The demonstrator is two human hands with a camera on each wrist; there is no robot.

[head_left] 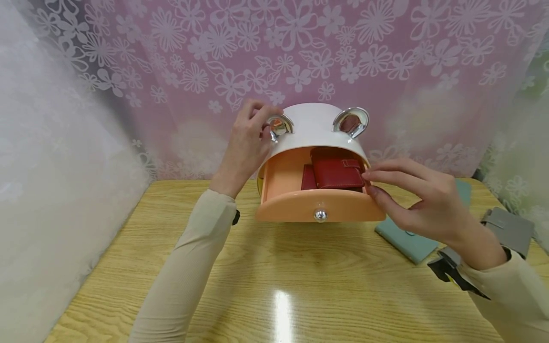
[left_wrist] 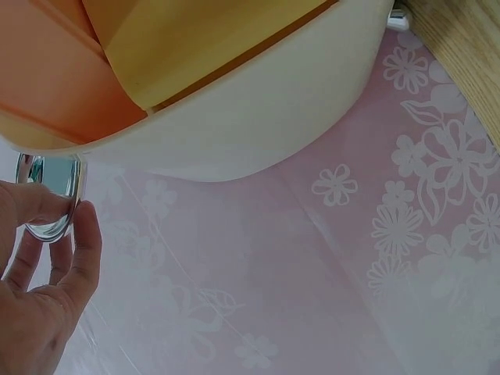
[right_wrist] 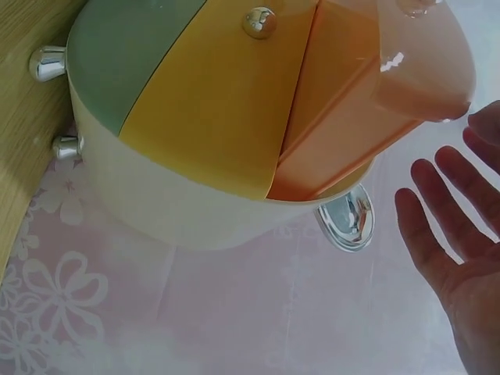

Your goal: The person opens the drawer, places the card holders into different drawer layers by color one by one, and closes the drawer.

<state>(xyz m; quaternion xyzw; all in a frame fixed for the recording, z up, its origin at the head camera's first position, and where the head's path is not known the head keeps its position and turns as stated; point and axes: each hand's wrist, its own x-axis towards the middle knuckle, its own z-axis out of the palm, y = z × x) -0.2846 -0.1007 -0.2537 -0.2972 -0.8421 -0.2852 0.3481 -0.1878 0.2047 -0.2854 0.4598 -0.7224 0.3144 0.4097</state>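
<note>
- And we have the left grip (head_left: 245, 145) pinching the silver ear (left_wrist: 55, 176) of the white case (head_left: 315, 125), fingers masking part of it from above!
- Over to the right grip (head_left: 422, 200): relaxed, fingers extended at the right end of the orange drawer (head_left: 285, 208); contact, we can't tell.
- There's our red wallet (head_left: 339, 172) inside that drawer, overlapping a mostly hidden red piece (head_left: 307, 178).
- On the bench (head_left: 257, 271), we catch a teal notebook (head_left: 407, 240), half covered by the right grip.
</note>
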